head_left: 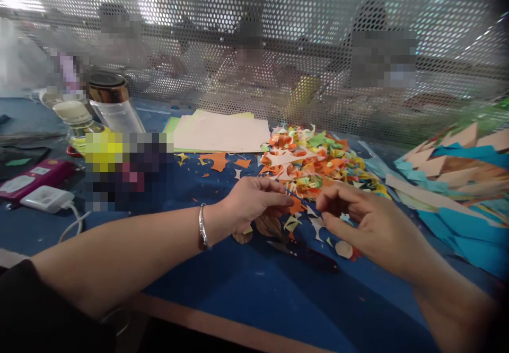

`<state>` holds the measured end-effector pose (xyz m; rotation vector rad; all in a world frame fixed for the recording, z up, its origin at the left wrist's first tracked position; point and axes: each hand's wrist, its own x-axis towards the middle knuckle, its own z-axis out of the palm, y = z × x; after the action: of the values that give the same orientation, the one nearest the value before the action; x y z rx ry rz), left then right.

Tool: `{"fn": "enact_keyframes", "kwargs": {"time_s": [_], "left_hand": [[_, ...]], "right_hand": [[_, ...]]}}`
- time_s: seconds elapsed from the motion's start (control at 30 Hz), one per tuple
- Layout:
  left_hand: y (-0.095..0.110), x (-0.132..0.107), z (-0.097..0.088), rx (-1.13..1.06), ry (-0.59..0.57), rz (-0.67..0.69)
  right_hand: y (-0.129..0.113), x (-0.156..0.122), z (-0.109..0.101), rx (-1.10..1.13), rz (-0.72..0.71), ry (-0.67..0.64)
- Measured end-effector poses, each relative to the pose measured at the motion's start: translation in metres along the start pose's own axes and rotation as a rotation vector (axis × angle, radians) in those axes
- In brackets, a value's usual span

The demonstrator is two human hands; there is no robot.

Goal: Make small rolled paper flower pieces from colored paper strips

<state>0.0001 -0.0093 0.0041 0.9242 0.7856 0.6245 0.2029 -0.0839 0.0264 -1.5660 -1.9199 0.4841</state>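
My left hand (260, 202), with a silver bangle at its wrist, is closed in a pinch. From its fingertips a thin blue strip (296, 195) points to the right. My right hand (363, 220) is close by, its fingers curled and its thumb near the index finger; whatever is between them, if anything, does not show. Below the hands lies a dark-handled knife (316, 257) with its blade to the left. Around it are a round pale paper piece (344, 249), small scraps and a brown disc (268, 226). A heap of colourful paper offcuts (306, 159) rises just behind the hands.
Pale and green paper sheets (220, 133) lie at the back. Stacked blue and peach cut paper (457, 199) fills the right side. On the left are a bottle (75, 120), a clear tumbler (117, 109), a white charger (47, 199) and a magenta power strip (35, 181). A perforated metal screen (222, 40) stands behind.
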Motion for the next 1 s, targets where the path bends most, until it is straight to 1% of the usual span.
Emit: {"fn": "enact_keyframes", "kwargs": {"time_s": [0.1, 0.23, 0.33, 0.47, 0.63, 0.77, 0.87, 1.0], "left_hand": [[-0.002, 0.0, 0.0, 0.001, -0.02, -0.037], [-0.004, -0.001, -0.001, 0.028, -0.056, -0.056], [-0.004, -0.002, -0.002, 0.072, -0.079, -0.099], [-0.004, -0.004, -0.001, 0.072, -0.111, -0.131], [-0.002, -0.007, 0.0, 0.05, -0.163, -0.127], [0.001, -0.01, 0.001, 0.063, -0.179, -0.138], [0.001, -0.009, 0.001, 0.102, -0.165, -0.114], [-0.003, -0.006, -0.002, 0.105, -0.128, -0.028]], "right_hand": [[0.0, 0.001, 0.004, 0.006, -0.015, -0.008], [0.009, 0.003, 0.006, 0.015, 0.008, -0.019], [0.014, 0.003, 0.007, 0.009, 0.003, -0.024], [0.013, 0.001, 0.007, 0.017, -0.003, -0.021], [0.009, -0.001, 0.008, 0.011, -0.005, -0.021], [0.009, -0.004, 0.008, 0.026, -0.005, -0.014], [0.01, -0.006, 0.009, 0.061, 0.011, 0.011], [0.009, -0.008, 0.012, 0.116, 0.074, 0.044]]}}
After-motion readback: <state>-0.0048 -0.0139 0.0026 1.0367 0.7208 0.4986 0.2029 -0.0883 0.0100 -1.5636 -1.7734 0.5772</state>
